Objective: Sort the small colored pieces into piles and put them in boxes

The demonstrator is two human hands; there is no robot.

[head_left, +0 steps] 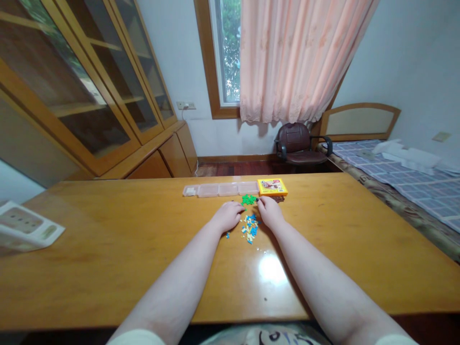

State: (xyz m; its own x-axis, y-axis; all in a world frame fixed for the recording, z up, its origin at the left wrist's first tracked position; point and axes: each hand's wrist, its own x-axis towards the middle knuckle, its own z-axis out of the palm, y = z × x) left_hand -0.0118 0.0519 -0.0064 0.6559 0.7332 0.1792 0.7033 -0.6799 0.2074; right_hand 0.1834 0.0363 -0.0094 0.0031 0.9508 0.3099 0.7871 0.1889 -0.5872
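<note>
Small building bricks lie in piles around my hands. A green pile (248, 199) is between my fingertips, and a mixed blue and pale-yellow pile (250, 227) lies nearer to me. My left hand (229, 215) rests on the table left of these piles, its fingers curled together beside the green bricks; what they hold, if anything, is hidden. Pinched at the fingertips of my right hand (270, 211) is a tiny dark brick (257, 199). Just beyond that hand is a pile of brown bricks (279, 199), partly covered by it.
A row of clear plastic trays (218, 190) stands behind the piles, next to a yellow box (273, 186). A few blue pieces (227, 235) lie by my left wrist. At the table's left is a white stand-like object (28, 225). An office chair (298, 143) stands beyond the table.
</note>
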